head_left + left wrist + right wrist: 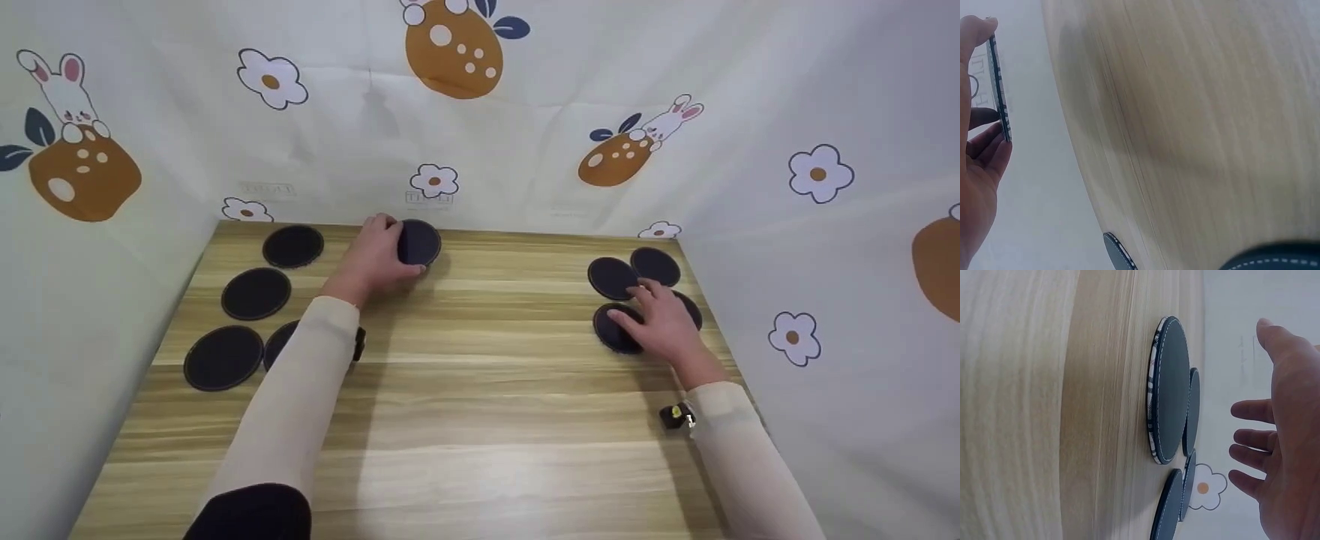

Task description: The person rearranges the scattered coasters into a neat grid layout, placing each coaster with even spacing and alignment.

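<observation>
Fingers of the left hand point(375, 257) clamp a dark disc point(421, 244) above the counter point(495, 375); a loosened thumb could drop it. The right hand's point(666, 322) fingers, apart and seemingly touching nothing, could skew the discs point(611, 278) beneath by brushing them.

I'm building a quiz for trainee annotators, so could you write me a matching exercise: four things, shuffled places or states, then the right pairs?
Things:
1. Person's left hand
2. Person's right hand
3. White sheet printed with rabbits and flowers
4. Light brown wood-grain tabletop

Places or states:
A. Holding nothing, above flat, round black discs with stitched edges
B. Beneath the resting discs
C. Gripping one raised disc
D. Upright beyond the tabletop's far edge

Pairs: 1-C, 2-A, 3-D, 4-B
</observation>
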{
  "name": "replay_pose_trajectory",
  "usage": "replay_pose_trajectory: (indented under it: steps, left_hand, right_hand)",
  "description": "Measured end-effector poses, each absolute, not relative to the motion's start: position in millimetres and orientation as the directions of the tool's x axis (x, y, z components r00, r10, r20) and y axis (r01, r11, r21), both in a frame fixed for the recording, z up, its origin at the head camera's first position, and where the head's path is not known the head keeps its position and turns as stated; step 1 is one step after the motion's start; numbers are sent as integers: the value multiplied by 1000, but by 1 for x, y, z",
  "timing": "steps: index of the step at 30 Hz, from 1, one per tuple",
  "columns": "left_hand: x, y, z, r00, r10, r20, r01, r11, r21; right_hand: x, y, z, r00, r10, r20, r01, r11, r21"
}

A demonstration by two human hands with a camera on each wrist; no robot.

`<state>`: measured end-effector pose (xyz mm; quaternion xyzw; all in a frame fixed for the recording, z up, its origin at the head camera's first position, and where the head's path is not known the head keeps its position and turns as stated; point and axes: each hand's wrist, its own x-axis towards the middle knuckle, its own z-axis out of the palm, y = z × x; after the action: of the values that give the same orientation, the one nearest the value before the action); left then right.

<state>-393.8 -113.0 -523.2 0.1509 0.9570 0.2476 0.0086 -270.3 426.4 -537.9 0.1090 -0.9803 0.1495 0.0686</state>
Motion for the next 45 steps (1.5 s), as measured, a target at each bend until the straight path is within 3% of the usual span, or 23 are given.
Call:
replay_pose_trajectory:
  steps: [17,24,45]
  left_hand:
    - [-403,-106,-526,-964,263,20,240,841,484]
    - [-409,-105,-536,-967,249,52,245,852,464]
    - [-417,-103,-561,-976,218,-20,186,873,451]
  right_hand:
    - [-267,431,-541,-968,-184,171,-226,936,-270]
    - [-266,431,-541,-969,-182,169,-223,937,-268]
    - [-260,432,-540,-974,-164,157,-204,935,-289]
